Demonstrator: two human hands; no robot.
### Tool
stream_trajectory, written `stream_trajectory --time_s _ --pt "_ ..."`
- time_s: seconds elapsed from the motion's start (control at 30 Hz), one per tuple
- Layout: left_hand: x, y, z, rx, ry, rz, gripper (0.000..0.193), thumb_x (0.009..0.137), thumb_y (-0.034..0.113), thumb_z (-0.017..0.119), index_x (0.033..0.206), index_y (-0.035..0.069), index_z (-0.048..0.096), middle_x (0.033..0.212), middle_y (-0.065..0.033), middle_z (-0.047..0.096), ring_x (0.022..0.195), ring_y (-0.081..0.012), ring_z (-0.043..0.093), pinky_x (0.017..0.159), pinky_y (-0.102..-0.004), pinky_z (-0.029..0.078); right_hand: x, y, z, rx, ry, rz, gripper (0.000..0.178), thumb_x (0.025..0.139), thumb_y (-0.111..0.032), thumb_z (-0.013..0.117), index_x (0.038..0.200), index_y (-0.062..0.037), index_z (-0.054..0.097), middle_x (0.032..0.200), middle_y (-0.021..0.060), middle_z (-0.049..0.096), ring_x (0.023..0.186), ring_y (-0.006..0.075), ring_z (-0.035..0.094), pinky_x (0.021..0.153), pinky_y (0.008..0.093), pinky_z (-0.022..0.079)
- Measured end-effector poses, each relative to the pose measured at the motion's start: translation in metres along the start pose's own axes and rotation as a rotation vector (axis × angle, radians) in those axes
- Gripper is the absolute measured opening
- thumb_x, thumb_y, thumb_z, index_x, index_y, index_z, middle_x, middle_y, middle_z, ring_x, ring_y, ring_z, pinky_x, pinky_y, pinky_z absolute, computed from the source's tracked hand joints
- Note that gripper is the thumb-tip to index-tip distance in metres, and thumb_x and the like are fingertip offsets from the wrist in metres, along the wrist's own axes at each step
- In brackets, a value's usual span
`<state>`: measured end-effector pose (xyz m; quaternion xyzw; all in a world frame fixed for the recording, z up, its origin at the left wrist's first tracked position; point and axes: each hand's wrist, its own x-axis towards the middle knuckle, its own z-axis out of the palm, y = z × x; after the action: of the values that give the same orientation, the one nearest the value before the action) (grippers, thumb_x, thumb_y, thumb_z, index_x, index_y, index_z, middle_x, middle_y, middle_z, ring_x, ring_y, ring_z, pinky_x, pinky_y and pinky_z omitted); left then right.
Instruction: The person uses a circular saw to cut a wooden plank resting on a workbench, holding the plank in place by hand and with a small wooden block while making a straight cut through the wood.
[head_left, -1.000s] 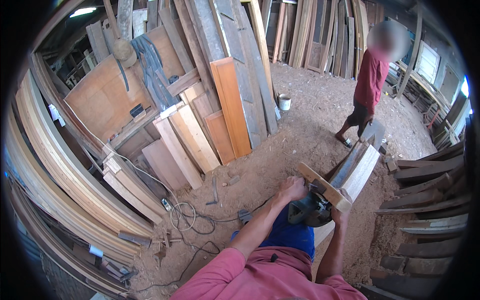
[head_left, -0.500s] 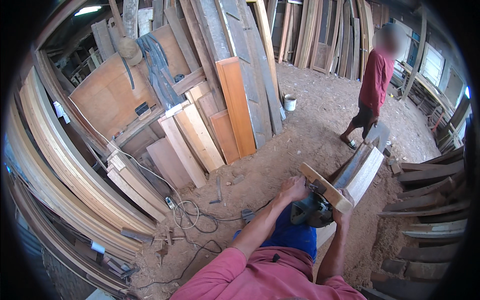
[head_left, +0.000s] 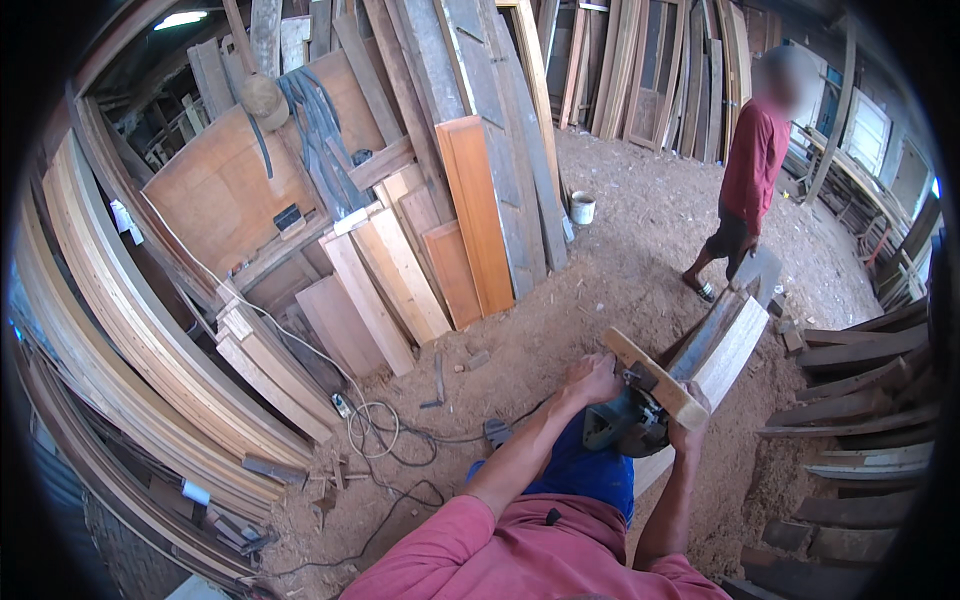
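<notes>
A teal-and-black corded power tool (head_left: 622, 425) is held in front of my body, above a long pale timber beam (head_left: 730, 350). Across its top side lies a light wooden bar (head_left: 652, 376). My left hand (head_left: 590, 380) is closed at the tool's left side, next to the bar's far end; its fingertips are partly hidden. My right hand (head_left: 688, 414) wraps round the near right end of the bar and tool. The tool's underside is out of sight, so I cannot tell whether it touches the beam.
A co-worker in a red shirt (head_left: 752, 160) stands by the beam's far end, a hand near it. Boards (head_left: 475, 220) lean at the back left. Stacked planks (head_left: 860, 400) line the right. A cable (head_left: 400, 440) coils over the sawdust floor, and a white bucket (head_left: 582, 207) stands farther back.
</notes>
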<state>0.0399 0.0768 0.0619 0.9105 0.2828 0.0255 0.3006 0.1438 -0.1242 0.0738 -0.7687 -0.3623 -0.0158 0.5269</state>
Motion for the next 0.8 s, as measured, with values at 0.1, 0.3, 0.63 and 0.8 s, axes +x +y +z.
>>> stream_trajectory --time_s 0.1,0.3,0.63,0.8 --pt "0.001 -0.004 0.005 -0.009 0.014 0.011 0.049 0.092 0.041 0.056 0.122 0.004 0.061 0.119 -0.0251 0.067 0.114 -0.0438 0.063 0.096 -0.0554 0.051 0.001 -0.003 0.0 -0.036 -0.005 -0.001 0.027 0.105 -0.018 0.051 0.092 0.001 0.067 0.085 0.0131 0.066 0.079 0.0217 0.064 0.075 0.0342 0.049" --pt "-0.004 0.0 0.001 -0.065 0.104 0.033 0.04 0.087 0.031 0.06 0.113 0.001 0.063 0.108 -0.0257 0.07 0.108 -0.0435 0.066 0.091 -0.0528 0.053 0.001 0.004 0.003 -0.059 0.005 -0.101 0.027 0.104 -0.017 0.051 0.089 0.0 0.065 0.081 0.0121 0.063 0.075 0.0219 0.061 0.073 0.0344 0.048" --pt "-0.006 -0.002 -0.004 -0.05 0.014 0.005 0.046 0.092 0.038 0.056 0.122 0.004 0.061 0.116 -0.0251 0.068 0.112 -0.0444 0.064 0.094 -0.0548 0.052 0.0 -0.003 0.007 0.031 0.019 -0.037 0.026 0.104 -0.018 0.052 0.09 0.0001 0.065 0.081 0.0103 0.063 0.076 0.0196 0.06 0.073 0.0339 0.048" --pt "-0.002 -0.005 0.002 -0.028 -0.003 -0.015 0.044 0.09 0.036 0.057 0.119 0.004 0.063 0.116 -0.0249 0.068 0.111 -0.0442 0.065 0.093 -0.055 0.052 0.0 0.009 0.006 -0.032 0.017 -0.06 0.027 0.105 -0.021 0.054 0.093 -0.0005 0.066 0.081 0.0086 0.063 0.077 0.0185 0.06 0.074 0.0337 0.048"
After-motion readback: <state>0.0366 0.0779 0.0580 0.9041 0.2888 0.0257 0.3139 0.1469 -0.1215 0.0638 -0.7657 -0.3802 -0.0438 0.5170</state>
